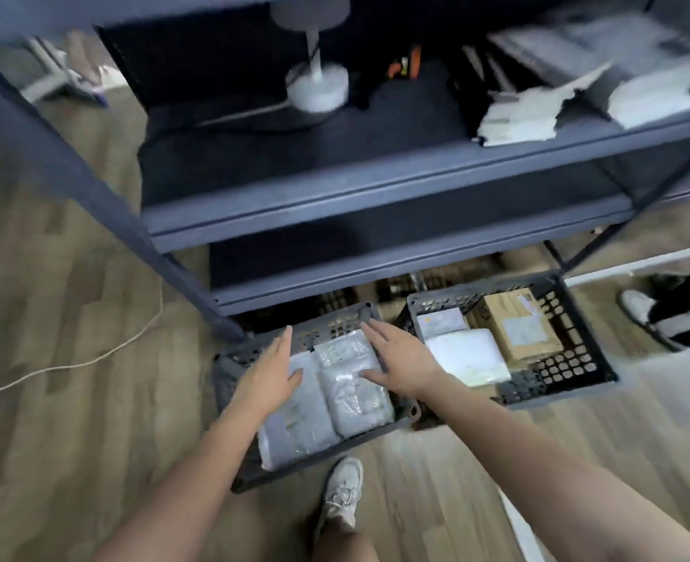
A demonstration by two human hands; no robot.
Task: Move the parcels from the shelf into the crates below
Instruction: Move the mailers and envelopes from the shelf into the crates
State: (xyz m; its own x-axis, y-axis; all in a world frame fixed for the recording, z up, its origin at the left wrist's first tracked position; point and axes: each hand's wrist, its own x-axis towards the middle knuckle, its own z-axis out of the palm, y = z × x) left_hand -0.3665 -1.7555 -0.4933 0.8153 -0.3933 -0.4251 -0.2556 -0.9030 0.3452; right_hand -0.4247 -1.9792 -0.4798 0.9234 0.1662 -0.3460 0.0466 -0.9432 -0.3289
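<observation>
- The left hand (272,369) was open, fingers straight, holding nothing, above the left crate (223,375).
- The right hand (400,363) was spread flat and empty over that crate's grey parcels (355,395); whether it touched them could not be told.
- The right crate (570,369), just beside, held a cardboard box (525,326) and a white parcel (465,354).
- More packages (538,111) lay on the shelf (375,196) above.

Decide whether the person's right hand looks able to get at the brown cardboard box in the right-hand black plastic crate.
Probably yes. The right hand is open and holds nothing, and the brown cardboard box lies uncovered in the open-topped right-hand black plastic crate just beside it; nothing crosses the way.
</observation>
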